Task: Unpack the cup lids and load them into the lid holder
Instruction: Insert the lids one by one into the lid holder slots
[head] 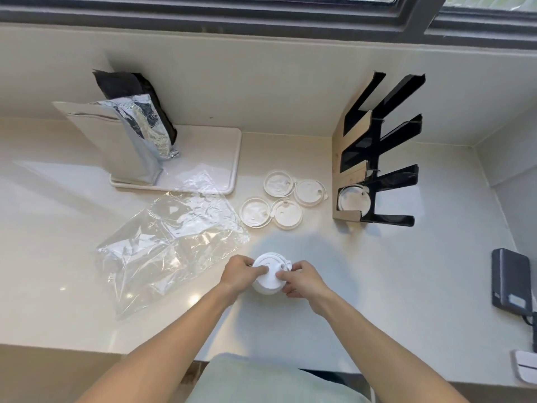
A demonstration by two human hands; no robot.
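Thumbs pressing atop, your left hand (242, 273) and right hand (302, 279) grip the lid stack (268, 279), steadying it for separating.

A drinks-preparation corner, likely a café or home coffee station. A pale stone tabletop (377, 271) runs beneath a dark-framed window (261, 13) along the top of the frame. At upper left stand foil pouches (136, 132) on a white tray (215, 158); at right, a black slotted lid holder (377, 152); disposable cup lids (279, 199) lie in the centre.
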